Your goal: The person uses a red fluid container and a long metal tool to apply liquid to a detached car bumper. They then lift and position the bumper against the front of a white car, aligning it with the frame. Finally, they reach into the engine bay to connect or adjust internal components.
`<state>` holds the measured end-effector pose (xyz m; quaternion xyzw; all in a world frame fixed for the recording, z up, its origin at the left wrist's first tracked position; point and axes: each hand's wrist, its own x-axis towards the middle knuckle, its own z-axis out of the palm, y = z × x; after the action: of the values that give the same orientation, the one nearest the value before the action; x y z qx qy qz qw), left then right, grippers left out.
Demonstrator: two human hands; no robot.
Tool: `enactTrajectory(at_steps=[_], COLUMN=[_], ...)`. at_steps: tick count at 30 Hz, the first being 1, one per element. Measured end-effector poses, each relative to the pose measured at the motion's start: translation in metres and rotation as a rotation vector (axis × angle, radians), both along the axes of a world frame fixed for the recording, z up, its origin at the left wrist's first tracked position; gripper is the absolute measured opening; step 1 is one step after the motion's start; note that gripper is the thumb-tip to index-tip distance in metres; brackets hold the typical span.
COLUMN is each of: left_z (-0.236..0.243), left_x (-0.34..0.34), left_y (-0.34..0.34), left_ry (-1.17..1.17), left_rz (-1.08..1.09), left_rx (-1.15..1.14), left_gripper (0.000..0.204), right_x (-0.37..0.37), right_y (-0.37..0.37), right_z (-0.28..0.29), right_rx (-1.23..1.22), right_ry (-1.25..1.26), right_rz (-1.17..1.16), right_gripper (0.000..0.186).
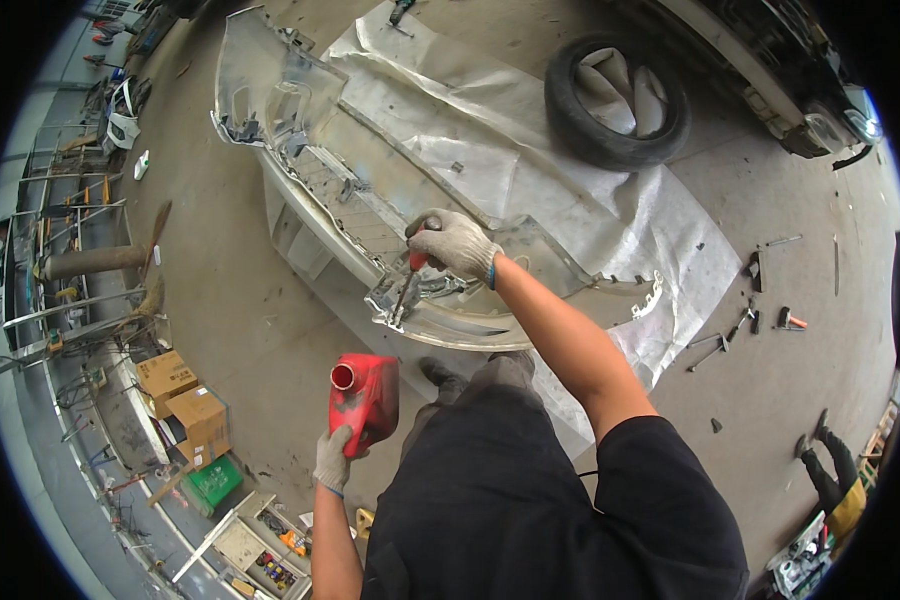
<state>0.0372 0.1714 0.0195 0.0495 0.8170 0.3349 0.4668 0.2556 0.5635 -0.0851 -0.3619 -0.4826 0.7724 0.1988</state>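
Observation:
My left hand [334, 456], in a pale knit glove, grips a red plastic jug [370, 395] with its round opening facing up, low and left of the bumper. My gloved right hand [450, 245] is closed round the red handle of a screwdriver [410, 282], whose shaft points down to a bracket at the near end of a large car bumper [360, 215]. The bumper lies with its inner side up on a crumpled pale sheet [690, 230]. My shoes show just beneath the bumper's near edge.
A tire [615, 145] lies on the sheet; a vehicle [790, 110] is at upper right. Hand tools [792, 322] lie on the right floor. Metal racking, cardboard boxes [198, 425] and a green crate [213, 485] line the left. Another person's legs [828, 470] show at lower right.

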Motion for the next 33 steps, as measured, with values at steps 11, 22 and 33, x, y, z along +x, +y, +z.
enactTrajectory(at_steps=[11, 22, 33], left_z=[-0.001, -0.020, -0.029], left_x=[-0.001, -0.023, -0.074], left_y=[-0.017, -0.078, -0.204], left_ry=[-0.024, 0.008, 0.030], left_rz=[0.049, 0.088, 0.078], left_rx=[-0.012, 0.044, 0.157], left_gripper=[0.051, 0.047, 0.048], right_x=[-0.005, 0.014, -0.100], right_y=[-0.015, -0.052, -0.250], right_z=[-0.012, 0.145, 0.275], right_rx=[0.205, 0.142, 0.315], right_ry=[0.025, 0.175, 0.141], right_rz=[-0.006, -0.030, 0.279], right_gripper=[0.035, 0.029, 0.036])
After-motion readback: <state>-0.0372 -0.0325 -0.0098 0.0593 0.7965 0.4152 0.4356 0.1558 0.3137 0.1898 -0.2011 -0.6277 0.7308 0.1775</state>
